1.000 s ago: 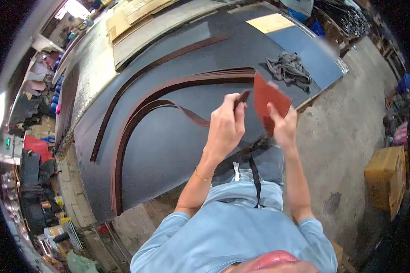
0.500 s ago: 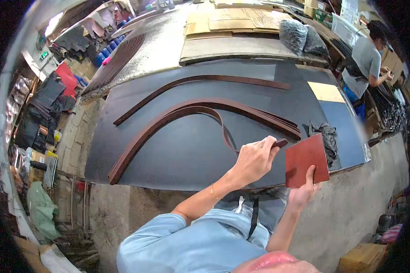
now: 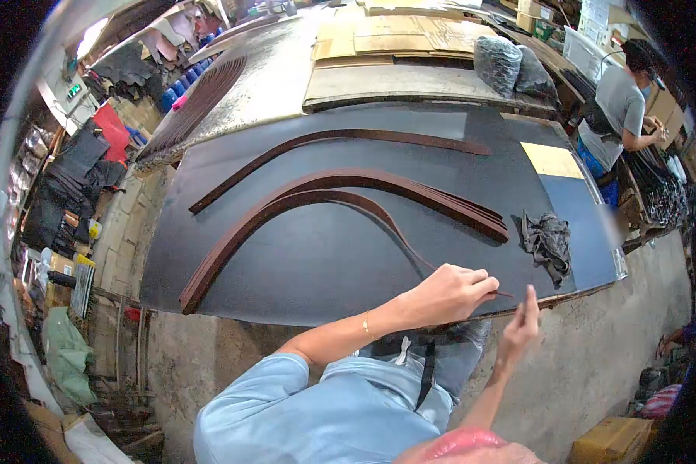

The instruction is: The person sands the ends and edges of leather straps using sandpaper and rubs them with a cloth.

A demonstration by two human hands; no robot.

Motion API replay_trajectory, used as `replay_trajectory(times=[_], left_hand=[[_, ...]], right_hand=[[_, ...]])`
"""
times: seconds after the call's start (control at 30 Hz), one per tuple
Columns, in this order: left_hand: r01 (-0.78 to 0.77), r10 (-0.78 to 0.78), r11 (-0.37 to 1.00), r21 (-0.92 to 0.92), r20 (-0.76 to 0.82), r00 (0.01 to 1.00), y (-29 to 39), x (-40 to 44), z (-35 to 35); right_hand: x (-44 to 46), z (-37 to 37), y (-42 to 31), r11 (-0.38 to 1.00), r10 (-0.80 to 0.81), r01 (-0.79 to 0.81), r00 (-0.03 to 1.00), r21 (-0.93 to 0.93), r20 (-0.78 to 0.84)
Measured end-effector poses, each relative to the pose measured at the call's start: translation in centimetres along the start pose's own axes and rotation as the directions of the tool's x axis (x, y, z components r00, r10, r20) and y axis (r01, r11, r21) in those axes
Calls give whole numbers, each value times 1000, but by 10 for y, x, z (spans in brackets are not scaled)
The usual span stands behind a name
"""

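Note:
My left hand (image 3: 448,295), with a bracelet on its wrist, is closed around the end of a brown leather strap (image 3: 406,240). A thin tip of the strap pokes out past the fingers. The strap curves back to a stack of similar straps (image 3: 232,251) lying bent on the dark table. To its right, my right hand (image 3: 521,329) is closed with a finger pointing up. Between its fingers is a narrow brown edge (image 3: 520,314), apparently the reddish-brown square piece turned edge-on; its face is hidden.
Another brown strap (image 3: 340,134) lies behind the stack on the dark tabletop (image 3: 309,263). A crumpled black cloth (image 3: 547,241) and a yellowish sheet (image 3: 552,160) are at the right. Cardboard (image 3: 410,35) lies on the farther table. A person (image 3: 615,108) works at the far right.
My left hand has moved right and slightly down, drawing the strap end along. My right hand has turned and lowered, so the square's broad face no longer shows.

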State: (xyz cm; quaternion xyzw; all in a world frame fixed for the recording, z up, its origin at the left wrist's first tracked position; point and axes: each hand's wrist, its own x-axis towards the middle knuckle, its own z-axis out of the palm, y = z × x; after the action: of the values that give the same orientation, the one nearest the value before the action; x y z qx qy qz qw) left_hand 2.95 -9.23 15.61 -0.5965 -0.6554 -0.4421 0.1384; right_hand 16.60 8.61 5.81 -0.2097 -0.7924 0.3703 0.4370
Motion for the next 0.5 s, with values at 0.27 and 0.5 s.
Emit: replay_trajectory(times=[0.27, 0.5], left_hand=[[172, -194, 981, 90, 456, 869, -15, -38, 29], [154, -186, 980, 124, 324, 928, -43, -57, 58]], right_hand=[[-11, 29, 33, 840, 95, 179, 881, -513, 463], [-9, 31, 26, 812, 169, 144, 869, -565, 464]])
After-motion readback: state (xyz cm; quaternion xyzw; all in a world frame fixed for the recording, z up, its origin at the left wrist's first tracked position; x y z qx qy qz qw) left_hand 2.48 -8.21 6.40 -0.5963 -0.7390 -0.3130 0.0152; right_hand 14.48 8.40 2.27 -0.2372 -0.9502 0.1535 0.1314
